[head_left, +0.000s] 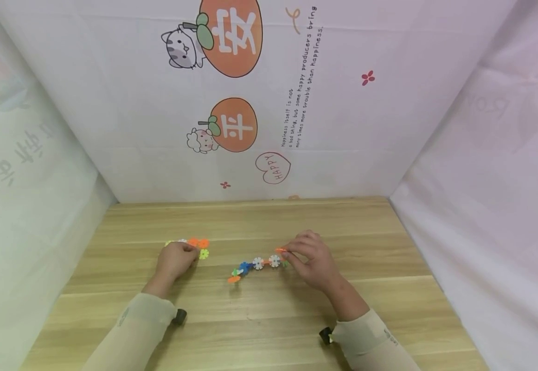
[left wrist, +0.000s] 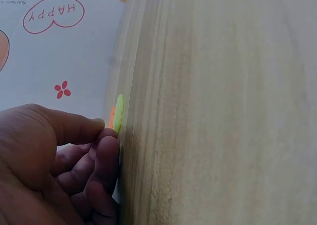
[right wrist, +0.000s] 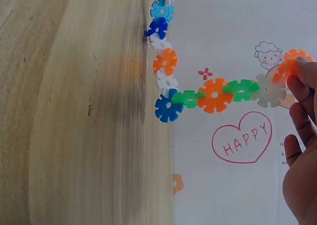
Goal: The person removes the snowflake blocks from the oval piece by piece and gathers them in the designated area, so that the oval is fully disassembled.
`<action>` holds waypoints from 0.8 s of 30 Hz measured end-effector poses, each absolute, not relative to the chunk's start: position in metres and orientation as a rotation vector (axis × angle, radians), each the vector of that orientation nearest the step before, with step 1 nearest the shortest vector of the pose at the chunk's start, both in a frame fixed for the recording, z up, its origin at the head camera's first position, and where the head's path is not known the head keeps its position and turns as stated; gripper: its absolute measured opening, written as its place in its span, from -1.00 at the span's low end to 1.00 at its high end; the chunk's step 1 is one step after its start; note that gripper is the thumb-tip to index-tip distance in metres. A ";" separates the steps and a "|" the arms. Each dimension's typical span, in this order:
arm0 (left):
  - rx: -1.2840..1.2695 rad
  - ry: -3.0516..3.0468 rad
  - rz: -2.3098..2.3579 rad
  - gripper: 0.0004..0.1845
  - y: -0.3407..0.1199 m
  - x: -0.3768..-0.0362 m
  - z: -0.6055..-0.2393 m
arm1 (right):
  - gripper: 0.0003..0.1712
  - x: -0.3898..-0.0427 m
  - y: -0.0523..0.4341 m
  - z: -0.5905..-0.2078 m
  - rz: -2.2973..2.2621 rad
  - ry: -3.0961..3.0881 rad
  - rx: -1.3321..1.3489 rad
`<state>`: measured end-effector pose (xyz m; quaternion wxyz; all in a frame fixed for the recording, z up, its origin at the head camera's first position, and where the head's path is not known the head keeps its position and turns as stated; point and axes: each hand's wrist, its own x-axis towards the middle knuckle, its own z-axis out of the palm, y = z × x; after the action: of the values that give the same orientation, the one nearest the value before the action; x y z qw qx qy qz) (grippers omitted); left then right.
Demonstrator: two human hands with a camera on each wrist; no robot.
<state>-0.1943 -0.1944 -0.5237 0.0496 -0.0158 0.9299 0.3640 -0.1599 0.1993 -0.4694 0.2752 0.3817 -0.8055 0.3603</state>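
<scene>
My right hand (head_left: 313, 260) pinches an orange snowflake disc (right wrist: 285, 71) between thumb and fingertips, at one end of a chain of interlocked plastic snowflake discs (head_left: 257, 263). Orange, green, white and blue discs make up the chain, which bends at a blue disc (right wrist: 169, 106). Its far end carries another orange disc (head_left: 234, 280). At the left, my left hand (head_left: 174, 260) is among loose snowflake discs, thumb and index tips close together beside a yellow-green disc (left wrist: 119, 113). Whether anything sits between those tips is hidden.
Loose orange discs (head_left: 198, 242) lie just beyond the left hand, others partly covered by it. The wooden table (head_left: 250, 330) meets a printed white cloth (head_left: 334, 154) at the back, with cloth on both sides. Both sleeved wrists carry small black devices (head_left: 180, 316).
</scene>
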 end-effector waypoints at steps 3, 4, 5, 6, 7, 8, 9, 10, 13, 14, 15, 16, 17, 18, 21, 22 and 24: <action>-0.052 2.850 1.106 -0.69 -0.193 -0.190 -0.524 | -0.87 -0.159 0.199 -0.471 0.962 -2.165 1.029; -0.054 2.861 1.107 -0.69 -0.192 -0.189 -0.525 | -0.87 -0.158 0.199 -0.471 0.961 -2.164 1.031; -0.057 2.870 1.117 -0.69 -0.191 -0.188 -0.524 | -0.87 -0.158 0.199 -0.472 0.962 -2.164 1.032; -0.058 2.882 1.124 -0.68 -0.189 -0.187 -0.524 | -0.87 -0.157 0.199 -0.472 0.964 -2.165 1.033; -0.055 2.895 1.133 -0.67 -0.187 -0.187 -0.523 | -0.87 -0.157 0.199 -0.472 0.966 -2.167 1.032; -0.055 2.900 1.148 -0.67 -0.185 -0.186 -0.522 | -0.86 -0.157 0.199 -0.472 0.967 -2.167 1.032; -0.050 2.902 1.170 -0.67 -0.183 -0.185 -0.521 | -0.86 -0.156 0.199 -0.473 0.968 -2.166 1.033; -0.046 2.906 1.194 -0.68 -0.181 -0.185 -0.519 | -0.85 -0.156 0.198 -0.473 0.969 -2.163 1.035; -0.026 2.873 1.287 -0.70 -0.173 -0.184 -0.510 | -0.85 -0.156 0.197 -0.472 0.970 -2.144 1.051; -0.016 2.846 1.327 -0.70 -0.169 -0.183 -0.507 | -0.86 -0.156 0.197 -0.472 0.971 -2.136 1.057; -0.001 2.827 1.356 -0.71 -0.166 -0.182 -0.503 | -0.86 -0.157 0.197 -0.471 0.971 -2.127 1.064; 0.008 2.810 1.381 -0.72 -0.162 -0.181 -0.499 | -0.86 -0.157 0.196 -0.471 0.973 -2.120 1.070; 0.022 2.793 1.402 -0.72 -0.158 -0.180 -0.495 | -0.86 -0.158 0.196 -0.470 0.974 -2.114 1.074; 0.037 2.775 1.428 -0.73 -0.154 -0.179 -0.492 | -0.87 -0.158 0.196 -0.470 0.974 -2.111 1.075; 0.093 2.746 1.468 -0.75 -0.142 -0.176 -0.482 | -0.86 -0.159 0.195 -0.468 0.977 -2.113 1.069; 0.117 2.736 1.482 -0.76 -0.138 -0.175 -0.479 | -0.85 -0.160 0.195 -0.468 0.975 -2.116 1.068; 0.172 2.718 1.503 -0.78 -0.130 -0.173 -0.473 | -0.85 -0.160 0.195 -0.467 0.973 -2.123 1.067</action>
<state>-0.1725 -0.1298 -0.4728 0.0153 0.0552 0.8736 0.4832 -0.1598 0.1946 -0.4669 0.2831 0.3987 -0.7930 0.3635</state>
